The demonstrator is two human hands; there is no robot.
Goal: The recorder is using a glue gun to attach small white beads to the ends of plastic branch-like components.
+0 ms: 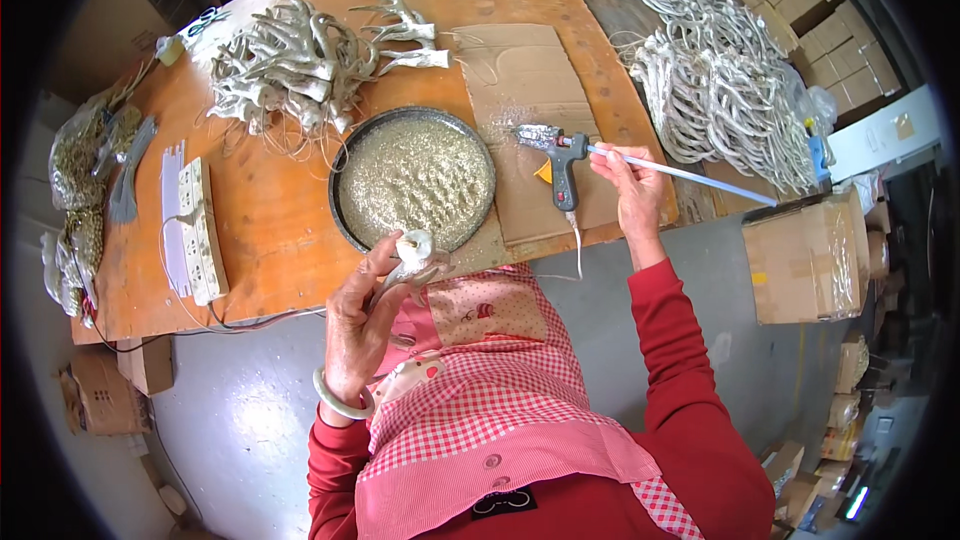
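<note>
Head view, glue gun (563, 162) nozzle pointing left

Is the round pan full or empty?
Full: gold glitter covers the whole bottom of the round pan, nearly up to its dark rim.

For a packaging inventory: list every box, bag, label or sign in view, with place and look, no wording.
Cardboard box: right of the table, brown, film-wrapped.
Stacked cartons: top right, brown.
Clear bags: table's left end, greenish-gold contents.
Small box: floor, lower left, brown.
Apron label: black patch.
</note>
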